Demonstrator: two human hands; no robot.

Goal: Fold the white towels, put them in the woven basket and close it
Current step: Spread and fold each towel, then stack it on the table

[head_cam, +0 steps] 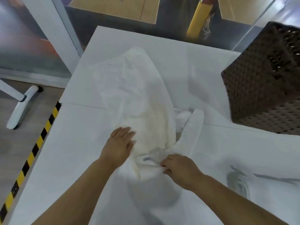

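Observation:
A rumpled white towel point(138, 98) lies spread across the middle of the white-covered table point(78, 143), with a small label near its front edge. My left hand point(121, 143) rests flat on the towel's near left side, fingers together. My right hand point(178, 168) pinches the towel's front edge beside the label. A second white towel point(191, 127) lies bunched just right of the first. The dark brown woven basket point(263, 88) stands at the right of the table; its top is blurred, so whether it is open is unclear.
The table's left edge carries yellow-and-black hazard tape point(40, 140). A white stand foot point(19, 109) rests on the floor to the left. Beyond the table's far edge is a glass partition with a yellow post point(197, 18) behind it.

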